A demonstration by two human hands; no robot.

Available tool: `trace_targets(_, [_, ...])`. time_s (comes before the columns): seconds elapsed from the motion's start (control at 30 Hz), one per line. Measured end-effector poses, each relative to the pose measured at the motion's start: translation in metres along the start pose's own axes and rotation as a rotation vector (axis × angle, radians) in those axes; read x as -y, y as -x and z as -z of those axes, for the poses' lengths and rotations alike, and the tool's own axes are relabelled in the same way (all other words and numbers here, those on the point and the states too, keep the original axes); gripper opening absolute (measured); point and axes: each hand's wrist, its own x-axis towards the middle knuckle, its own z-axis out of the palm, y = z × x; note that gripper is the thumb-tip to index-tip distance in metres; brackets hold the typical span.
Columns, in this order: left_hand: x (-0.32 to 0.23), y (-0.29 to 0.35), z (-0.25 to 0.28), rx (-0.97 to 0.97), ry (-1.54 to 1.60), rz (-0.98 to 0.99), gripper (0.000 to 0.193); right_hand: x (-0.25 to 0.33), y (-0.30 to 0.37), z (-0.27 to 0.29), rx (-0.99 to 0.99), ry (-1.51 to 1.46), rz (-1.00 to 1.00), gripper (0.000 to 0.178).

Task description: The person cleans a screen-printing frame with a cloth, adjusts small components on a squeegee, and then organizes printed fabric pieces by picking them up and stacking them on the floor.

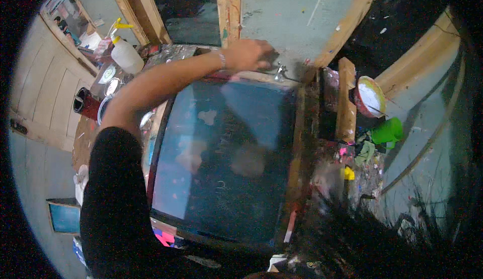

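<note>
My left arm, in a short black sleeve, reaches over the left side of a large dark rectangular framed panel (236, 173) that looks like a screen-printing frame. At the panel's far edge is my left hand (249, 55), back upward, its fingers curled downward. Whatever the fingertips hold or touch is hidden. Just right of the hand stands a small shiny metal fitting (280, 71), like a wing bolt or clamp. The panel's surface is glossy, with pale patches and faint marks. My right hand is not seen; a small skin-coloured sliver shows at the bottom edge.
Left of the panel stand a white spray bottle (127, 55) with a yellow head and a dark red container (86, 104). On the right are a wooden block (346, 120), a bowl of white stuff (371, 97) and a green cup (387, 131). Dark hair blurs the lower right.
</note>
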Motion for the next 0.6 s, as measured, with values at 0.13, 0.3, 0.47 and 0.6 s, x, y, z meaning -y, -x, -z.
trace_targets(0.13, [-0.035, -0.063, -0.044, 0.245, -0.024, -0.036, 0.039, -0.025, 0.012, 0.013, 0.056, -0.16, -0.066, 0.034])
trace_targets(0.3, [0.012, -0.085, -0.106, 0.434, -0.037, 0.059, 0.03, -0.017, 0.013, 0.015, -0.11, 0.399, 0.496, 0.033])
trace_targets(0.47, [0.03, -0.073, -0.131, 0.323, 0.182, 0.507, 0.028, -0.062, 0.012, 0.015, -0.077, 0.333, 0.418, 0.032])
trace_targets(0.6, [-0.045, -0.064, -0.102, 0.441, 0.682, 0.692, 0.028, -0.164, 0.01, 0.012, -0.15, 0.717, 0.416, 0.031])
